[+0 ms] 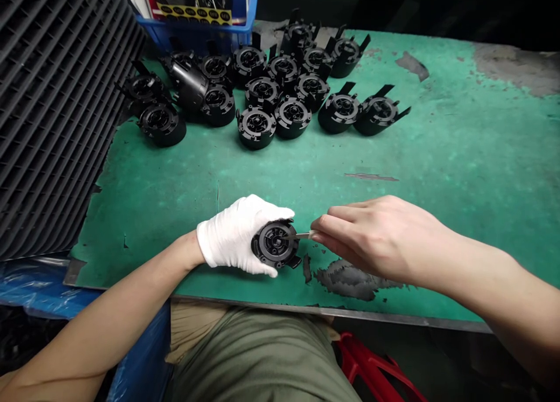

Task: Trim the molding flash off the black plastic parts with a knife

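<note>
Round black plastic housing (276,244) sits in the white-gloved left hand (245,236), fingers curled around its rim above the scuffed green worktop (441,174). Bare right hand (371,233) pinches a slim metal tool (300,236) against its ringed face

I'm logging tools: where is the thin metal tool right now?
In the head view, the thin metal tool is just below and right of centre, in the right hand, its tip over the black round part in the gloved left hand.
</note>
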Demonstrator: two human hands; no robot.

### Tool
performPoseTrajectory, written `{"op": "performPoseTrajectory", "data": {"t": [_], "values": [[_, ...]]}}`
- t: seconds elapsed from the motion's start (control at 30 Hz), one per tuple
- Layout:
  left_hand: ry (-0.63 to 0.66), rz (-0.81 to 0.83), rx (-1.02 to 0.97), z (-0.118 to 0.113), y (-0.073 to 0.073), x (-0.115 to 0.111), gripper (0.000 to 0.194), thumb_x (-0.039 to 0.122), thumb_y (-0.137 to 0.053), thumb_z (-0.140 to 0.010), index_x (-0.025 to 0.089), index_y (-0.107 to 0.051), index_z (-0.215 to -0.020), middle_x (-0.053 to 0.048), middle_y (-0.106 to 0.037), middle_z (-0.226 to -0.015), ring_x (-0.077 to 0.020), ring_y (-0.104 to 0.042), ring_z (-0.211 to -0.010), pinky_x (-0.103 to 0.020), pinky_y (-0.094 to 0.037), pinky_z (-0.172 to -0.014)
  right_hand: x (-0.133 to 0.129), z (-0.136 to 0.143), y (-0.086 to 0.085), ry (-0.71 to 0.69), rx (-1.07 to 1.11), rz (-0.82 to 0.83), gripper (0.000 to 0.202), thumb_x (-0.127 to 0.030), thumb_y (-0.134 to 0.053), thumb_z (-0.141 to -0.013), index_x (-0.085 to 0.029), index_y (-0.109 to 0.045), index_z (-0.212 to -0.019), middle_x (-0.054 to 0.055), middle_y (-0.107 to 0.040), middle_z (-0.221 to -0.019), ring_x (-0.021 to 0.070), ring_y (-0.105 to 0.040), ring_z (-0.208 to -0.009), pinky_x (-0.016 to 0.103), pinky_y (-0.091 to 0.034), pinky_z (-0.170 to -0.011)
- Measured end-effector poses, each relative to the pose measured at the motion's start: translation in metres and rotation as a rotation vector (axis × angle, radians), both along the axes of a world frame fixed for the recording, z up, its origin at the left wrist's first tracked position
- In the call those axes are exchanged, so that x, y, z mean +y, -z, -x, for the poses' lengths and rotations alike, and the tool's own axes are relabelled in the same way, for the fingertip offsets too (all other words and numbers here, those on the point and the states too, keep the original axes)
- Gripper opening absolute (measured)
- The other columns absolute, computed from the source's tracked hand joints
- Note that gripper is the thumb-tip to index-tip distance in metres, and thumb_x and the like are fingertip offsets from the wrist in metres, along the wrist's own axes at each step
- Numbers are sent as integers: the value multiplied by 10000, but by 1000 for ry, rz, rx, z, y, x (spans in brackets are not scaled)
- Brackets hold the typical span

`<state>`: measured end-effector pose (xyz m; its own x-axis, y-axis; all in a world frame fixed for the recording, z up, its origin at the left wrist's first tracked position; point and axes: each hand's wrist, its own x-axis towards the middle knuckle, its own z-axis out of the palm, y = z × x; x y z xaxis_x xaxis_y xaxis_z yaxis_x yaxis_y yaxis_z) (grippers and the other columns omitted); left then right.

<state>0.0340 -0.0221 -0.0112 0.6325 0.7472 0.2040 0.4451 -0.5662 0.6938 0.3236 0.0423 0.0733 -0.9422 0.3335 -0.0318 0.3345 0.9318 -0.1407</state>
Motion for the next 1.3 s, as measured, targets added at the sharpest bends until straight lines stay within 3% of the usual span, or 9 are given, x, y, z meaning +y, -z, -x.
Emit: {"op": "performPoseTrajectory", "data": {"t": [0.3, 0.53, 0.8, 1.2, 1.3], "values": [[4, -30, -1, 3, 2, -2, 984, 718, -862, -748, 212, -491, -1505, -133, -737, -1268, -348, -738, -1156, -467, -539, -1081, -22, 4, 22, 67, 45, 61, 395, -377, -430, -1151, -206, -583, -829, -21, -574, -677, 121, -457, -542, 350, -224, -580], [-3, -20, 6, 4, 1, -2, 1013, 722, -865, -741, 207, -479, -1523, -151, -721, -1309, -364, -720, -1202, -494, -536, -1102, -28, -6, 29, 215, 175, 146, 236, -327, -489, -1137, -191, -668, -1064, 0, -654, -806, 133, -603, -663, 290, -362, -589], [-111, 83, 39, 3, -2, -4, 1109, 684, -898, -705, 171, -435, -1573, -174, -688, -1386, -373, -691, -1212, -522, -546, -1100, -44, -6, 40, 322, 257, 176, 283, -290, -520, -1111, -166, -644, -1334, 87, -652, -1016, 181, -647, -835, 308, -532, -745], [-109, 61, 12, 2, 0, -5, 1111, 718, -890, -702, 175, -444, -1563, -185, -675, -1416, -394, -684, -1253, -547, -533, -1134, -51, -8, 54, 270, 326, 12, 279, -126, -585, -1043, -217, -606, -1306, 70, -739, -1088, 174, -680, -852, 304, -518, -748], [-67, 58, 1, 4, -1, -5, 1054, 587, -928, -713, 191, -449, -1564, -174, -670, -1419, -384, -676, -1281, -537, -530, -1151, -53, -9, 55, 313, 389, 58, 305, -138, -620, -1030, -210, -593, -1325, 82, -732, -1088, 187, -691, -885, 307, -538, -766]]}}
